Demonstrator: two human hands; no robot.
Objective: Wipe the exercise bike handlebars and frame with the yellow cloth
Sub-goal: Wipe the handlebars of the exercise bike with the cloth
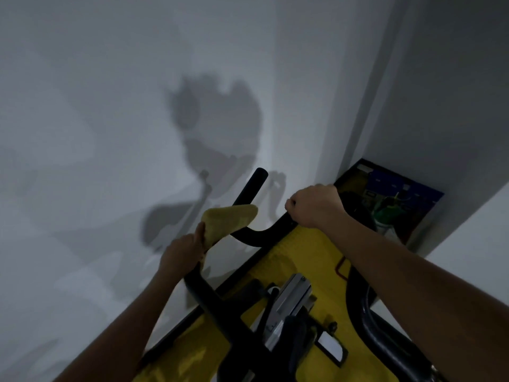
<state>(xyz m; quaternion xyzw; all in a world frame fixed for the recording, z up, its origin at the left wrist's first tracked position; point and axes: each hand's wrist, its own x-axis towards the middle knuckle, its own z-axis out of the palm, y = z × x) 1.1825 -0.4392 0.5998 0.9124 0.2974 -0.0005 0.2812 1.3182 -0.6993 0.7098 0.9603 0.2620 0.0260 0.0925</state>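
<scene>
The black handlebars (249,194) of the exercise bike curve up in the middle of the head view, above its yellow frame (311,260). My left hand (183,252) grips the yellow cloth (228,219), which is pressed over the left handlebar bend. My right hand (316,206) is closed around the right handlebar grip, hiding it. A silver adjustment post (289,301) stands on the frame below.
A pale wall with my shadow stands right behind the bike. A dark picture or box (394,199) leans in the corner at the right, close to my right hand. A white ledge runs along the far right.
</scene>
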